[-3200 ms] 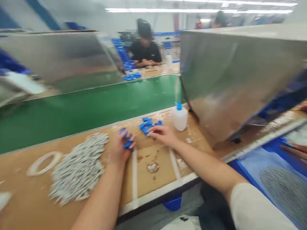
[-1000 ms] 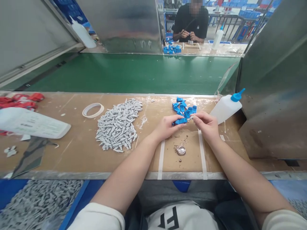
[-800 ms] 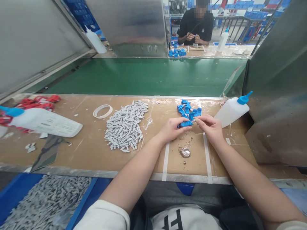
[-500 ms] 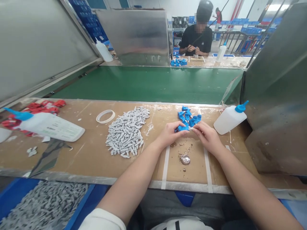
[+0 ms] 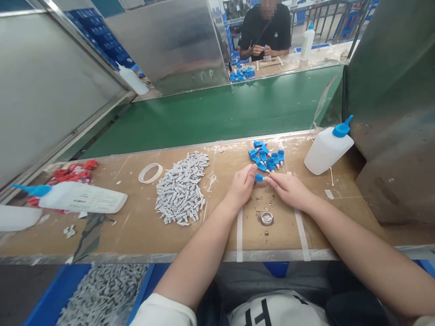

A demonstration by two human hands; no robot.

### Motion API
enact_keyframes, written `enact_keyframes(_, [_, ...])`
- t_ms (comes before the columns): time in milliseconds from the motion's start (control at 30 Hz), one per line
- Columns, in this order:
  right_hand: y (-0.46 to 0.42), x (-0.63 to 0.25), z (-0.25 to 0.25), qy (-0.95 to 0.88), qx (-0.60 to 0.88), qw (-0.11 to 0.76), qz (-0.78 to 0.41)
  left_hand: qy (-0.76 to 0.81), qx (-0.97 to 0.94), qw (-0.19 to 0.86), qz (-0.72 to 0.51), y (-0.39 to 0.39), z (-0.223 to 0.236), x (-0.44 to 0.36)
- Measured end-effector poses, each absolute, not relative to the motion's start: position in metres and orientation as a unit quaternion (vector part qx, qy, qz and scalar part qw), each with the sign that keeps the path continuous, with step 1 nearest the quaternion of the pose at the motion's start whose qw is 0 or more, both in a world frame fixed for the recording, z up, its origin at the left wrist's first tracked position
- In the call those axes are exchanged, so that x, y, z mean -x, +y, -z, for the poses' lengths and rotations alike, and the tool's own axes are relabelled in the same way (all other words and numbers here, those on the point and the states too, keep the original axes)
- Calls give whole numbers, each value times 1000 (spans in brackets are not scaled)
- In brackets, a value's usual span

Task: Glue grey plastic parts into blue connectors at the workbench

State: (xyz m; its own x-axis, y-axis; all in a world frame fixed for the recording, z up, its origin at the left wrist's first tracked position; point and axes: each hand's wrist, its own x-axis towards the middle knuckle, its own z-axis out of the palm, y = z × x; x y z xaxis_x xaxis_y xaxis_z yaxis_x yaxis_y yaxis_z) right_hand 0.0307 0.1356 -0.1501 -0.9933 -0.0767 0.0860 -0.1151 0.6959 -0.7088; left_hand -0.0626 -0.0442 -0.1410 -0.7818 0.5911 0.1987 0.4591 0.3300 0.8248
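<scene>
My left hand point(image 5: 242, 185) pinches a small blue plastic part point(image 5: 258, 178) just above the cardboard bench top point(image 5: 136, 226). My right hand point(image 5: 285, 189) meets it from the right, fingers pinched on a tiny pale piece at the blue part's end. A small cluster of blue parts point(image 5: 267, 156) lies just behind both hands. A heap of grey parts point(image 5: 181, 190) lies to the left of my left hand. A small round metal dish point(image 5: 267, 218) sits on the bench below my hands, between two white tape strips.
A white squeeze bottle with a blue nozzle point(image 5: 328, 146) stands at the right by a metal partition point(image 5: 394, 113). Another bottle point(image 5: 81, 198) lies at left near red parts point(image 5: 73, 171) and a tape ring point(image 5: 150, 172). Beyond runs a green conveyor point(image 5: 210, 113); a person point(image 5: 263, 31) works opposite.
The view has tilted and settled on the bench. My hands stay together near the blue cluster; the left hand now shows only one small blue part pinched between the two hands.
</scene>
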Motion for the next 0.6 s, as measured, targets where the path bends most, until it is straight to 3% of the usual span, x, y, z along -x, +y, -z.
enact_keyframes(600, [114,-26,160,-835,-23,77,-544,804,-228,38,-548,-30,142,45])
